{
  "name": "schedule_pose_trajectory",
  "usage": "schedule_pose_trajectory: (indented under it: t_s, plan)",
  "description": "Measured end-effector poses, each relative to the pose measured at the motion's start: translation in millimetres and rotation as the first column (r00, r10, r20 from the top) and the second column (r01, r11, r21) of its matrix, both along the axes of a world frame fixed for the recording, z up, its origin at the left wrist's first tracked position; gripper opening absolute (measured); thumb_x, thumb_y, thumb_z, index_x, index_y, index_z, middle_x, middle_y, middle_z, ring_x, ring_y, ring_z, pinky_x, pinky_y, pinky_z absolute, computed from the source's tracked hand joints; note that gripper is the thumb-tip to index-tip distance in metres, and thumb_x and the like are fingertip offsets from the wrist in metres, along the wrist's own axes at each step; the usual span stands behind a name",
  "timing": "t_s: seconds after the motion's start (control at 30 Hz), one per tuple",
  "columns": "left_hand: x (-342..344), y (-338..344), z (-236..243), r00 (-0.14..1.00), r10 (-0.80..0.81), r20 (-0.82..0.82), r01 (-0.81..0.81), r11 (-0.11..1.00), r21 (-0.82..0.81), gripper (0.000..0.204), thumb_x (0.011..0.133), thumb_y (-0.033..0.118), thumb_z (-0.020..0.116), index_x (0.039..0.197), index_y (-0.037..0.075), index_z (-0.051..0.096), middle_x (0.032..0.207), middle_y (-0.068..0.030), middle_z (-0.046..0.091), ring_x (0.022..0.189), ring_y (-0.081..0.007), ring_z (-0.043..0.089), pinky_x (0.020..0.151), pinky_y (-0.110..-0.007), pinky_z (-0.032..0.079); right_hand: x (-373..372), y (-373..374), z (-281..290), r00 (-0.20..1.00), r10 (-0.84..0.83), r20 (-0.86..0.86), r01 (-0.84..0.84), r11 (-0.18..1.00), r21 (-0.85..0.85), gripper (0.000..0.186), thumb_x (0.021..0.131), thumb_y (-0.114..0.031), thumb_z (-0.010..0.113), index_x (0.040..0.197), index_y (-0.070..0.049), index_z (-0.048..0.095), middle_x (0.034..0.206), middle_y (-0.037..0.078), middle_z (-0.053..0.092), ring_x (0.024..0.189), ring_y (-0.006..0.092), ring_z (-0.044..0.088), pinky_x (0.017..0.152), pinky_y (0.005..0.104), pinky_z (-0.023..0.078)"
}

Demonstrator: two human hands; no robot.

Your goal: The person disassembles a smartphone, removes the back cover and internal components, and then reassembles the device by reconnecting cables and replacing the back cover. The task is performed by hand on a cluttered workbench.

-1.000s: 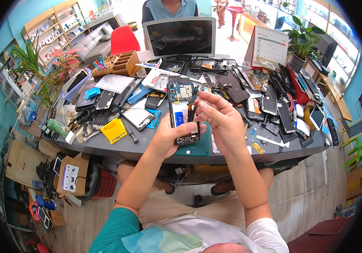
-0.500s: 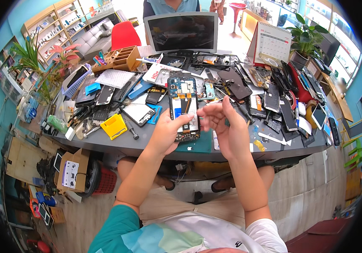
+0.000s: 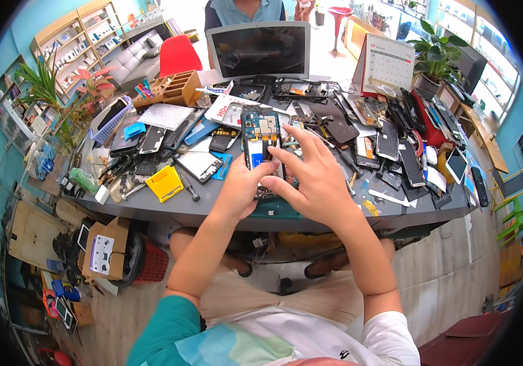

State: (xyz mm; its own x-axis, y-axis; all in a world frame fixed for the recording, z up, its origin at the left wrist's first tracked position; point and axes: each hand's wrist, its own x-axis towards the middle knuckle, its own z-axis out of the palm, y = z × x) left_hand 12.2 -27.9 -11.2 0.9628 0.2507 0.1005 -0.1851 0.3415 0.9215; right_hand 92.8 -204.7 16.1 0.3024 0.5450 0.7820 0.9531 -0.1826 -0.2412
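Note:
An opened phone (image 3: 262, 127) stands tilted above the desk, showing a blue circuit board, flex cables and a blue-labelled battery. My left hand (image 3: 240, 189) grips its lower left part, thumb across the front. My right hand (image 3: 310, 180) has its fingers spread, palm down, over the phone's right side; the fingertips are at or just above its surface, and I cannot tell whether they touch. Below the phone, part of a green mat (image 3: 273, 213) shows. A yellow plastic piece (image 3: 164, 183) and a blue tray (image 3: 222, 168) lie to the left.
Phones, screens and parts cover the grey desk (image 3: 127, 207). An open laptop (image 3: 258, 52) stands at the back, a person (image 3: 246, 15) behind it. At back right are a calendar (image 3: 386, 64) and a potted plant (image 3: 435, 52); a wooden organizer (image 3: 176, 88) is at back left.
My right hand left the phone's upper right, where its fingers were pinched, opened beside it, then turned palm down and moved left over it. My left hand keeps holding the phone.

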Motion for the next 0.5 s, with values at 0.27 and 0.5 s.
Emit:
schedule_pose_trajectory:
  t_s: [0.27, 0.5]
  plan:
    - [-0.7, 0.1, -6.2, 0.999, -0.021, 0.044, 0.022, 0.999, -0.028, 0.037, 0.104, 0.003, 0.062, 0.141, -0.002, 0.06, 0.117, -0.0142, 0.076, 0.102, -0.0244, 0.078, 0.091, -0.038, 0.064, 4.6, 7.1, -20.6, 0.999, -0.048, -0.026, 0.049, 0.997, 0.061, 0.064, 0.094, -0.055, 0.079, 0.131, -0.003, 0.074, 0.155, 0.026, 0.052, 0.142, 0.0471, 0.051, 0.117, 0.0556, 0.045]
    - [-2.3, -0.6, -4.4, 0.997, -0.047, 0.066, 0.053, 0.995, -0.085, 0.036, 0.104, 0.003, 0.063, 0.139, -0.003, 0.061, 0.116, -0.0149, 0.076, 0.1, -0.0245, 0.078, 0.088, -0.038, 0.065, 9.6, 7.8, -19.3, 0.993, -0.101, 0.06, 0.103, 0.994, -0.022, 0.074, 0.092, -0.065, 0.077, 0.141, -0.01, 0.072, 0.163, 0.026, 0.045, 0.149, 0.0478, 0.044, 0.121, 0.0576, 0.04]
